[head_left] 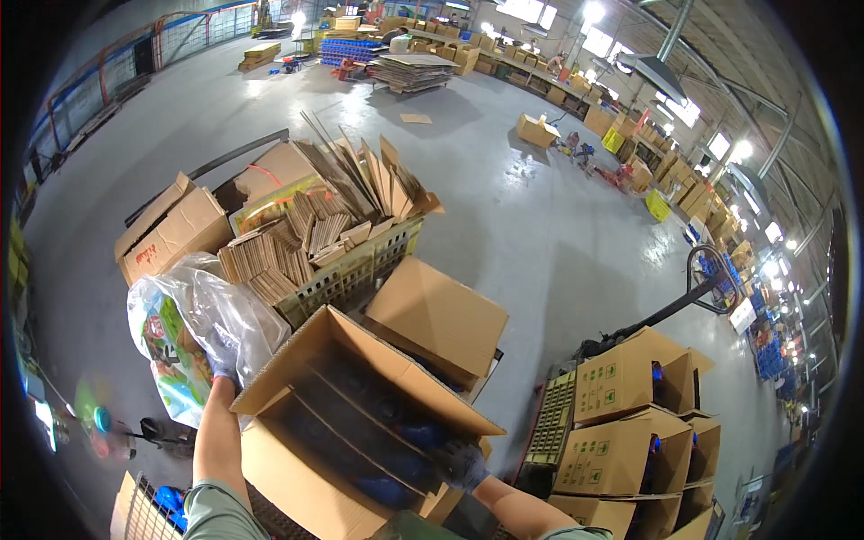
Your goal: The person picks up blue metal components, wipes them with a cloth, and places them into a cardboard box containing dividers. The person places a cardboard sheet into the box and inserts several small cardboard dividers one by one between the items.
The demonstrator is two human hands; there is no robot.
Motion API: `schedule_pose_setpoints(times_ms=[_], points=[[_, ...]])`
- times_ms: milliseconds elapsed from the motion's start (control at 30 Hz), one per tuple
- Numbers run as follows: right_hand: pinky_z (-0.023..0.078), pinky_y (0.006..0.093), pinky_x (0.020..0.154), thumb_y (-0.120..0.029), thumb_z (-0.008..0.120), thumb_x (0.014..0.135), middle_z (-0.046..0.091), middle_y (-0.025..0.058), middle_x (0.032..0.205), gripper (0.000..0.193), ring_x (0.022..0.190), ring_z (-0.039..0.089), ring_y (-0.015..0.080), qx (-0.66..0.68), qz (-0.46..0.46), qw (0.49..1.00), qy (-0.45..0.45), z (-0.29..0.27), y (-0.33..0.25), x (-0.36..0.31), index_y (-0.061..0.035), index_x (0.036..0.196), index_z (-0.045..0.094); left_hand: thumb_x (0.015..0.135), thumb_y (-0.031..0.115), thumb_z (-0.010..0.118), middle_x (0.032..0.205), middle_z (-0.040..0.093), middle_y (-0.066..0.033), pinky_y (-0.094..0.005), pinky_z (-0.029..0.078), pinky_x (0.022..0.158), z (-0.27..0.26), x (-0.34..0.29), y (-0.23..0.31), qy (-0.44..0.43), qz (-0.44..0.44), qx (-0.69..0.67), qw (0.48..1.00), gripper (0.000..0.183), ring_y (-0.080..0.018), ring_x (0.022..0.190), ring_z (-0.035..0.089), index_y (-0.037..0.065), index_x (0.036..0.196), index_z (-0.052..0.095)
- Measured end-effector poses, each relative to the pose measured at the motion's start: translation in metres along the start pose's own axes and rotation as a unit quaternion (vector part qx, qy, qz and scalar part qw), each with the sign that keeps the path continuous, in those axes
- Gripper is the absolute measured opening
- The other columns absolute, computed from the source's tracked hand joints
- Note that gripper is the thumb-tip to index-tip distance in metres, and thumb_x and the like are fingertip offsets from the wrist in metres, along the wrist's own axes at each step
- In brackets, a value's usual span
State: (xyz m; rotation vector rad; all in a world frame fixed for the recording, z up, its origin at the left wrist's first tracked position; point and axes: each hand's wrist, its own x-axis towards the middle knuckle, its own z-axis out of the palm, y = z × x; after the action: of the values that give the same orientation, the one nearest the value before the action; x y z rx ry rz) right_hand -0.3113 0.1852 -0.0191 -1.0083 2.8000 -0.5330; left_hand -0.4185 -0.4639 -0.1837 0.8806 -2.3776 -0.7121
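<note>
1. My gloved left hand rests against the clear plastic bag of printed packets, its grip hidden.
2. My gloved right hand reaches inside the open brown cardboard carton with dividers; its closure is unclear.
3. Risks as I judge them: the bag could slide off leftward, and the divider strips could buckle under my right wrist.

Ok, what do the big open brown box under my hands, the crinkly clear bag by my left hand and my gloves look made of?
Open brown box: corrugated cardboard by its look, matte, with divider strips inside. Crinkly clear bag: thin plastic film, glossy, creased, colourful print showing through. Gloves on the left hand and right hand: probably grey knit fabric; too blurred to be sure.
</note>
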Motion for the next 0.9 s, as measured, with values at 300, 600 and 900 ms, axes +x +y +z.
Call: schedule_pose_setpoints(times_ms=[300, 600, 900], points=[[0.052, 0.0474, 0.073, -0.026, 0.065, 0.078, 0.065, 0.0115, 0.095, 0.035, 0.090, 0.062, 0.0362, 0.002, 0.011, 1.000, 0.028, 0.004, 0.003, -0.002, -0.0187, 0.112, 0.071, 0.098, 0.031, 0.051, 0.142, 0.049, -0.0220, -0.0410, 0.025, 0.118, 0.003, 0.035, -0.045, -0.211, 0.011, 0.191, 0.959, 0.056, -0.0330, 0.136, 0.042, -0.001, 0.143, 0.045], [0.053, 0.0474, 0.074, -0.022, 0.065, 0.078, 0.067, 0.0110, 0.095, 0.033, 0.089, 0.063, 0.0358, 0.019, -0.002, 0.999, 0.042, 0.009, 0.007, 0.005, -0.0193, 0.111, 0.072, 0.095, 0.039, 0.054, 0.124, 0.065, -0.0204, -0.0441, 0.040, 0.106, 0.004, 0.034, -0.046, -0.159, 0.055, 0.097, 0.981, 0.050, -0.0350, 0.121, 0.057, 0.001, 0.128, 0.061], [0.052, 0.0469, 0.077, -0.023, 0.063, 0.079, 0.067, 0.0106, 0.098, 0.035, 0.095, 0.062, 0.0353, -0.005, 0.007, 1.000, 0.023, 0.010, 0.000, -0.001, -0.0216, 0.112, 0.072, 0.096, 0.044, 0.051, 0.133, 0.057, -0.0201, -0.0485, 0.035, 0.109, -0.015, 0.034, -0.034, -0.198, 0.094, 0.229, 0.948, 0.058, -0.0359, 0.128, 0.051, 0.003, 0.137, 0.051]])
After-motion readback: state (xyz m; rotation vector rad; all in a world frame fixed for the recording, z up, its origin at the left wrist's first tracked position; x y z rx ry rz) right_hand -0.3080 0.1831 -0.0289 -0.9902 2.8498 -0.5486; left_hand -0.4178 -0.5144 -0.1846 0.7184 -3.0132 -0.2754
